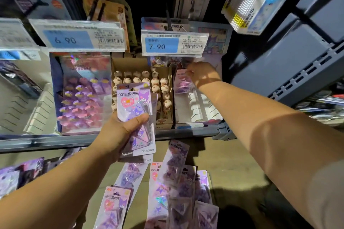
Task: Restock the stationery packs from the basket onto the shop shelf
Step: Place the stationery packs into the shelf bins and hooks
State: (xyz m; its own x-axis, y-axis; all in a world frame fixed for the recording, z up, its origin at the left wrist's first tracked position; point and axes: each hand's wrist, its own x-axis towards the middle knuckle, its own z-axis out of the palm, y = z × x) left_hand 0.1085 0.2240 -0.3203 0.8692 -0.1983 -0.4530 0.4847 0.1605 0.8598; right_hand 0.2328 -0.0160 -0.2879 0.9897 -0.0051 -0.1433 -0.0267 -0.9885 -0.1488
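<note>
My right hand (pixel 202 74) is pinching a pack (pixel 183 82) into the one-o'clock shelf slot (pixel 197 106); my left hand (pixel 128 130) is gripping spare packs (pixel 136 102); loose packs (pixel 176 191) are waiting at six o'clock.

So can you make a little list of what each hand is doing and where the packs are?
left hand: grips the held packs, upright, in front of the shelf
right hand: reaches into the tray and seems to pinch the top of the tray pack
tray: right end of the shelf, under the 7.90 tag
pens: bear-topped, in a box left of the tray
spare packs: lying loose below the shelf
</note>
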